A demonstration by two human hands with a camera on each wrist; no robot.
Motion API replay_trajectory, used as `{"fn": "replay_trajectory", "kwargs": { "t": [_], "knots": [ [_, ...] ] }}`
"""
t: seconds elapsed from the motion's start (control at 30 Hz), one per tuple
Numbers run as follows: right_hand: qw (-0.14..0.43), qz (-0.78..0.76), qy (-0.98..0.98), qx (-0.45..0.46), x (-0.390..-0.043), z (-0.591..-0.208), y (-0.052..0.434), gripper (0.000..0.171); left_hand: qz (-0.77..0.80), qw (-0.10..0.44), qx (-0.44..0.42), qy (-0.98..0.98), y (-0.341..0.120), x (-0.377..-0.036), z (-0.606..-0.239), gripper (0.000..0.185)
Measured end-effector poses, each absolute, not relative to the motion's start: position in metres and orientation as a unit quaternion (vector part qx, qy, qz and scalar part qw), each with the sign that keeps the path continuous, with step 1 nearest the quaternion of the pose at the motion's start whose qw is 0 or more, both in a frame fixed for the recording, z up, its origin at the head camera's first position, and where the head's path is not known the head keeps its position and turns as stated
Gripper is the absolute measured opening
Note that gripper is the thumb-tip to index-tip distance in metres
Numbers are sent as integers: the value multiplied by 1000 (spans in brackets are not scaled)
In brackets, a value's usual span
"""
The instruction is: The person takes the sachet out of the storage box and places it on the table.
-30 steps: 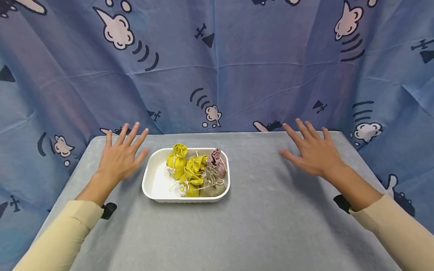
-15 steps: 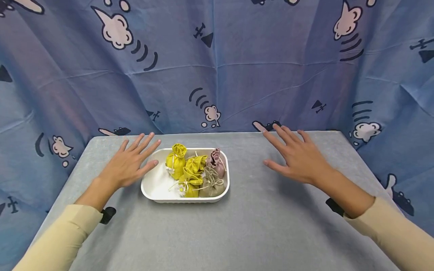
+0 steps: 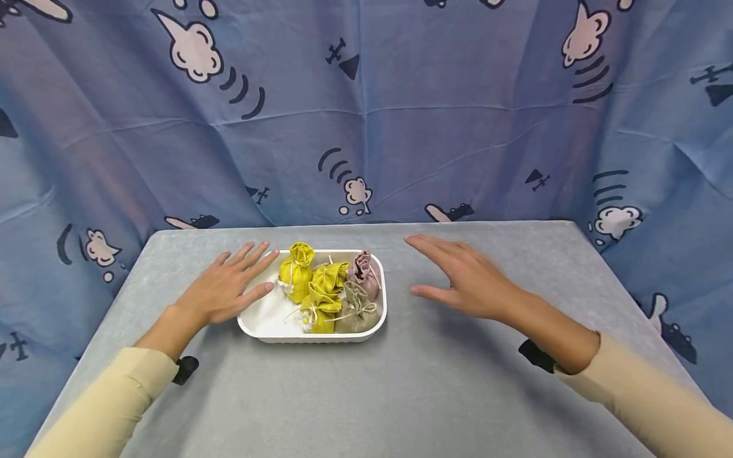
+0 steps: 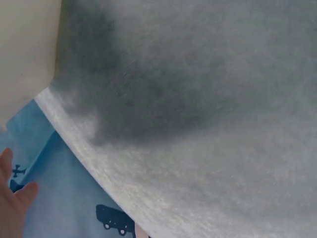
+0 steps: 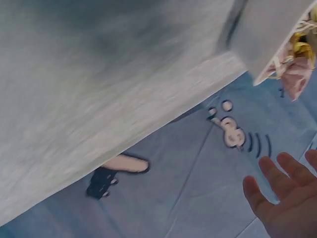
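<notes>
A white tray (image 3: 312, 336) sits mid-table and holds several small drawstring pouches: three yellow ones (image 3: 294, 270), a pink one (image 3: 364, 270) and a beige one (image 3: 356, 312). My left hand (image 3: 226, 291) lies flat with fingers spread, its fingertips and thumb over the tray's left rim, holding nothing. My right hand (image 3: 460, 277) hovers just right of the tray, fingers straight and empty. The right wrist view shows the tray's corner (image 5: 267, 39), the pink pouch (image 5: 297, 74) and my right fingertips (image 5: 282, 198). In the left wrist view the tray wall (image 4: 25, 49) and my left fingertips (image 4: 12, 198) appear.
A grey cloth-covered table (image 3: 401, 394) carries the tray. A blue curtain (image 3: 366, 114) with cartoon prints hangs behind and round the sides. Black camera straps (image 3: 184, 369) sit on both wrists, below cream sleeves.
Both hands have moved inward toward the tray: the left from the table's far left corner onto the tray's left rim, the right from the far right to just beside the tray.
</notes>
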State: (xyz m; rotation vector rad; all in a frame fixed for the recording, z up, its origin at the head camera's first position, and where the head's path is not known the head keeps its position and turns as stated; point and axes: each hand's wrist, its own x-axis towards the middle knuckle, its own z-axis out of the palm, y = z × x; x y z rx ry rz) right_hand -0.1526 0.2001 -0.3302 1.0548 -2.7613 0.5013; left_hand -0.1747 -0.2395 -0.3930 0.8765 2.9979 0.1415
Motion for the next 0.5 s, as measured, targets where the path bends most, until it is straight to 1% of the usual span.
{"fn": "replay_trajectory", "kwargs": {
  "t": [0.23,0.37,0.5],
  "knots": [
    [1,257,-903,345,-147,-331,178,78,59,2,295,954,-237,-174,-399,66],
    [-21,284,-892,351,-146,-336,170,77,67,-8,305,950,-236,-173,-401,65],
    [-39,311,-882,353,-146,-339,163,75,69,-3,304,950,-235,-173,-402,65]
  ]
}}
